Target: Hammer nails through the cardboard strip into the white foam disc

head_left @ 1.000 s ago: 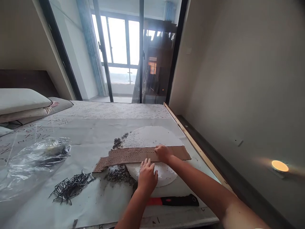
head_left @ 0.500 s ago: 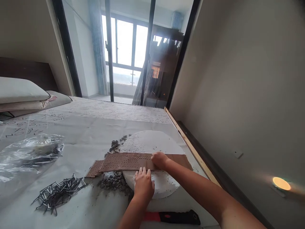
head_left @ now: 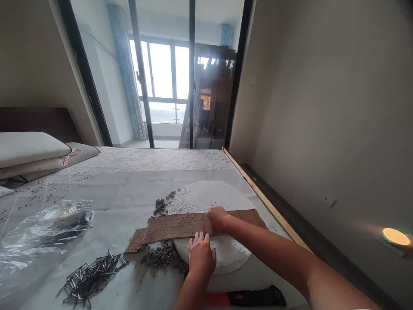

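Observation:
A brown strip of thin board (head_left: 174, 227), dotted with rows of small holes, lies across a round white slab (head_left: 213, 193). My right hand (head_left: 218, 218) is closed in a fist-like pinch on top of the strip, beside the rows of holes. Whatever its fingers hold is hidden. Along the strip's near edge, my left hand (head_left: 201, 254) rests with its fingers stretched out and their tips on the edge. A tool with a red and black handle (head_left: 251, 297) lies by my left forearm, its other end hidden.
A heap of nails (head_left: 93, 277) lies at the left front, with a clear plastic bag (head_left: 48, 232) behind it. Grey crumbs (head_left: 164, 256) are scattered around the slab. A wooden rail (head_left: 267, 204) edges the covered bed on the right. Pillows (head_left: 32, 148) are at the far left.
The view has tilted up and shifted slightly, so everything on the bed sits lower and farther right. Both hands keep about the same places on the strip.

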Demonstrator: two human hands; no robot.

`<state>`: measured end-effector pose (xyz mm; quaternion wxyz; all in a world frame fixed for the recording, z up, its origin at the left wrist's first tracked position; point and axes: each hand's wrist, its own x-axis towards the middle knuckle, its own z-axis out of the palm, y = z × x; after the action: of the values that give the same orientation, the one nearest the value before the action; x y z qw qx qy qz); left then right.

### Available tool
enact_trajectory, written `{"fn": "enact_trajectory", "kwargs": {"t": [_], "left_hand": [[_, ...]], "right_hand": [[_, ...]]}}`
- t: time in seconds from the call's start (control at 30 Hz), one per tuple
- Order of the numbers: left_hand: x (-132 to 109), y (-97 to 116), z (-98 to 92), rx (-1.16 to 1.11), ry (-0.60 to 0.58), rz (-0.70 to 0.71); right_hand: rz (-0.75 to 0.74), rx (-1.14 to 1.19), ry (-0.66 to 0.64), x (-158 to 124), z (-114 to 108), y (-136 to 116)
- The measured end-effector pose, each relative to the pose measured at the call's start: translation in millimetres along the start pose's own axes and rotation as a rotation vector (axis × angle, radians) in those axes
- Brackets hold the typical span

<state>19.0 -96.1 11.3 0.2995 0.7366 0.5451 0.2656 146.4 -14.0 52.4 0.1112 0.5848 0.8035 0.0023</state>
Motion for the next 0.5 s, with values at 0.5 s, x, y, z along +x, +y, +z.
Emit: {"fn": "enact_trajectory", "kwargs": {"t": [0.5], "left_hand": [[3.6,1.7,-2.4,0.084,-0.029,0.006]], "right_hand": [[0.031,0.062,-0.046,2.5,0.5,17.0]]}}
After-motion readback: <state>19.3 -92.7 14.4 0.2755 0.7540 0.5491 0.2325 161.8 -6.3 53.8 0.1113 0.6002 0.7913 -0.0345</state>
